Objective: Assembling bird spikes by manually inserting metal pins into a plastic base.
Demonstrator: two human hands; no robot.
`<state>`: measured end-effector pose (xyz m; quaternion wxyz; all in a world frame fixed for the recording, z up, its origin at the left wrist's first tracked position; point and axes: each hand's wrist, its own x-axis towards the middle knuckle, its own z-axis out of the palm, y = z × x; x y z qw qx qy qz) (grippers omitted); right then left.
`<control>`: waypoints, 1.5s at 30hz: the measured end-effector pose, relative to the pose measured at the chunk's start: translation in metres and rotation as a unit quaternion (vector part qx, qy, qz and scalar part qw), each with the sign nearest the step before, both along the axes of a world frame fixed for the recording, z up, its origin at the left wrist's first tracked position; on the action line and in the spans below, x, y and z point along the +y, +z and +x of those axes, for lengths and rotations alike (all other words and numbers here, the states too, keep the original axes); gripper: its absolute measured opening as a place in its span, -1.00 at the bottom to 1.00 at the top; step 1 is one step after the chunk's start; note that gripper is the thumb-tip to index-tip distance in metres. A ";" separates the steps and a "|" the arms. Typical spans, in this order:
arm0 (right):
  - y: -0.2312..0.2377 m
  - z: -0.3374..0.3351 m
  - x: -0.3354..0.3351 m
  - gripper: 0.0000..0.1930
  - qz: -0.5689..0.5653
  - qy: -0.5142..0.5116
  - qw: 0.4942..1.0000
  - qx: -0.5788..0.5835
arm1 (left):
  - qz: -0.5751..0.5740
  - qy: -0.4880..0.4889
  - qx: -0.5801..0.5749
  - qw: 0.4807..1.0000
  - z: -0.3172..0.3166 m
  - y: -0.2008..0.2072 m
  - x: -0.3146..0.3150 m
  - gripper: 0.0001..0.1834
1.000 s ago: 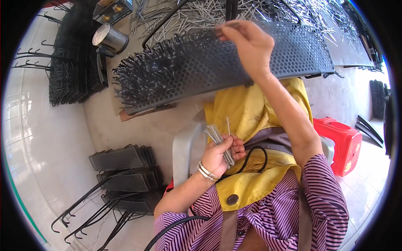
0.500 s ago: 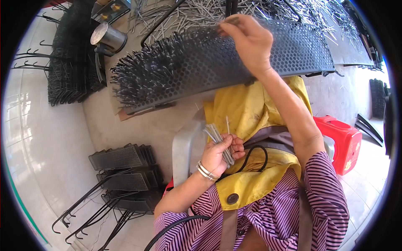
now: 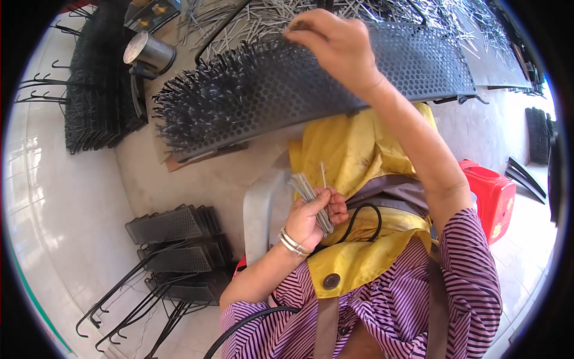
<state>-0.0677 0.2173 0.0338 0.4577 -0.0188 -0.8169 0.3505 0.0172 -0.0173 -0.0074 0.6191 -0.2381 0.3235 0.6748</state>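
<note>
My left hand (image 3: 306, 224) is closed round a bundle of thin grey metal pins (image 3: 307, 190) above my lap. One pin (image 3: 323, 173) stands up apart from the rest, by the thumb and fingers. Raised over a dark perforated panel (image 3: 394, 66), my right hand (image 3: 341, 45) has its thumb and fingers pinched together at the panel's far edge. What the pinch holds, if anything, I cannot make out. Many dark thin pieces (image 3: 200, 99) stick up densely from the panel's left part, while holes show bare in its middle and right.
Loose grey pins (image 3: 269, 18) lie heaped behind the panel. A metal mug (image 3: 149, 52) stands at the far left. Stacked black racks (image 3: 101, 90) are beyond it, and more hooked racks (image 3: 173, 257) sit low at left. A red plastic stool (image 3: 490, 197) is at right.
My right hand has moved left along the panel's far edge, still pinched. The left hand keeps its bundle in nearly the same place. The whole view has shifted slightly.
</note>
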 end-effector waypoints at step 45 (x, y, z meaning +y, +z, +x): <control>0.015 -0.021 0.004 -0.89 0.174 0.070 0.978 -0.087 | 0.015 -0.009 0.012 1.000 -0.002 0.000 0.000 -0.83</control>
